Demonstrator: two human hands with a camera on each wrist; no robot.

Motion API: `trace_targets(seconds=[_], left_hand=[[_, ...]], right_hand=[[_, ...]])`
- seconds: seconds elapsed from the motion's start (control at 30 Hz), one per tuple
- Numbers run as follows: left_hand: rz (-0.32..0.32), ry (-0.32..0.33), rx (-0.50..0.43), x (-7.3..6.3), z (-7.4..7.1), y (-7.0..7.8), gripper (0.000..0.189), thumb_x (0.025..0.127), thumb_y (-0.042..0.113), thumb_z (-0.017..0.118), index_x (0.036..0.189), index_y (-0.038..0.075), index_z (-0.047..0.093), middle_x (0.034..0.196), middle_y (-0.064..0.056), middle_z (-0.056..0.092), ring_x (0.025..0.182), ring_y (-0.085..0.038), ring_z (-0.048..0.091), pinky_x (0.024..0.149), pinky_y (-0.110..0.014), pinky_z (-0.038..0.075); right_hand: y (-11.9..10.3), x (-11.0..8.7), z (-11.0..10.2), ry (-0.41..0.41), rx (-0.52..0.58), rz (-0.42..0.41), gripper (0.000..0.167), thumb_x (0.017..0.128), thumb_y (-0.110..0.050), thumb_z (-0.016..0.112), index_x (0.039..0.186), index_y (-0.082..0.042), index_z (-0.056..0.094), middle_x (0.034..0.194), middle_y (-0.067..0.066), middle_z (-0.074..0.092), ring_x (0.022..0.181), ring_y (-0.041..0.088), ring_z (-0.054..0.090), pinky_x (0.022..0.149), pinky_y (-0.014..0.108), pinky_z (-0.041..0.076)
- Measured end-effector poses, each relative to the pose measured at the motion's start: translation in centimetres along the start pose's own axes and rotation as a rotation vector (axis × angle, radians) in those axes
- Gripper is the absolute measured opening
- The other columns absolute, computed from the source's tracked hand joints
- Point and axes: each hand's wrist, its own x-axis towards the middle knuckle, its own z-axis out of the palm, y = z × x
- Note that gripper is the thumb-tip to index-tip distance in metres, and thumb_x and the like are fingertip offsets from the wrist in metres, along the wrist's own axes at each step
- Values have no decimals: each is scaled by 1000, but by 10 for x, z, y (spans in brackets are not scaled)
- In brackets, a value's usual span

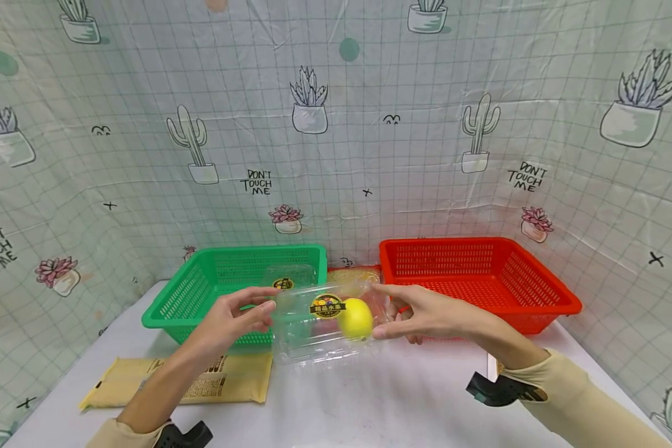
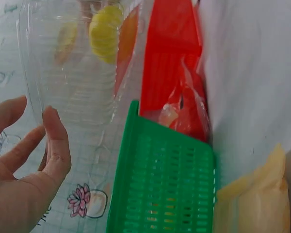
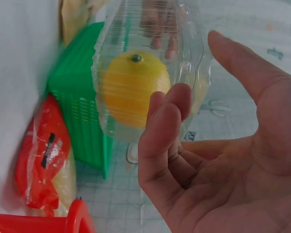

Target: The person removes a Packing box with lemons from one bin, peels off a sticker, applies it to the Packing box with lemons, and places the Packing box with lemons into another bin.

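A clear plastic fruit box (image 1: 308,347) with a black and gold label (image 1: 327,306) is held up over the table between both hands. Inside, toward its right end, lies a round yellow fruit (image 1: 356,318); a dark stem spot shows on it in the right wrist view. My left hand (image 1: 232,318) pinches the box's left end between thumb and fingers. At the opposite end, my right hand (image 1: 425,311) grips it, thumb on one side and curled fingers on the other. The lid looks closed over the fruit.
A green basket (image 1: 201,318) stands at back left, with another clear box (image 1: 305,274) in it. At back right is a red basket (image 1: 481,305). A red and clear bag (image 3: 43,150) lies between them. In front of the green basket lies a flat tan package (image 1: 241,376).
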Motion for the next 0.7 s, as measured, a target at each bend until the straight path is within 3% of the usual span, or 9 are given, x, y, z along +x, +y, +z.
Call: trace_targets(seconds=[0.3,0.5,0.7], left_hand=[[-23,37,26,5,-20,-7,51,97,40,60,143,20,51,127,-13,59,98,-20,65,91,-32,56],[-60,63,78,3,-34,-5,54,96,45,59,145,22,50,129,-15,57,99,-18,66,96,-37,53],[-83,89,62,-1,-47,-9,57,96,46,58,145,19,48,140,-14,51,102,-16,67,105,-45,47]], right_hand=[[-3,36,-3,6,-24,15,85,85,-35,75,153,-9,32,89,6,61,66,20,59,54,31,54],[-6,59,-1,8,16,52,81,85,-36,76,152,-13,36,91,8,62,69,35,65,61,32,56],[-6,83,5,32,41,39,77,85,-35,76,150,-12,40,92,8,65,73,28,68,70,36,59]])
